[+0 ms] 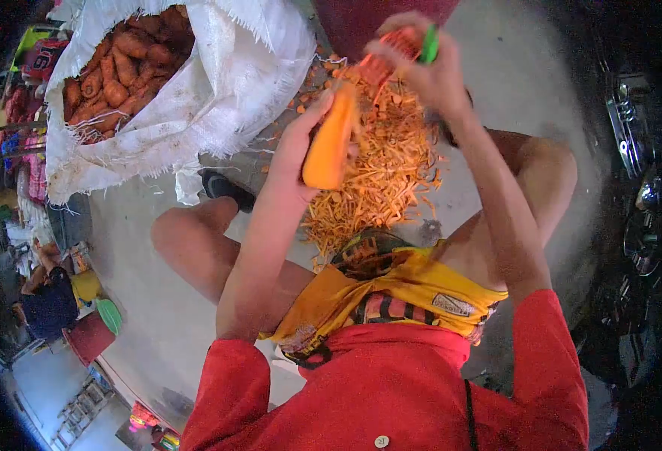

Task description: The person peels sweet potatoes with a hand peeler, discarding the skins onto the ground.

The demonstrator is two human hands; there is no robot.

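Note:
My left hand [301, 143] is closed round a thick orange carrot [327, 154], its bare smooth side facing up. Motion blurs my right hand [440, 71], which grips a peeler [382, 66] with red and green parts, close above the carrot's far end. Whether the blade touches the carrot cannot be made out. Below both hands, a heap of orange peelings [391, 184] lies on the grey floor between my legs.
A white woven sack [248, 90] stands open at the upper left with several unpeeled carrots [124, 68] inside. A dark red tub [380, 22] is at the top. Another person [49, 301] is at far left, near a red container [90, 338]. Shiny metal parts [625, 131] line the right.

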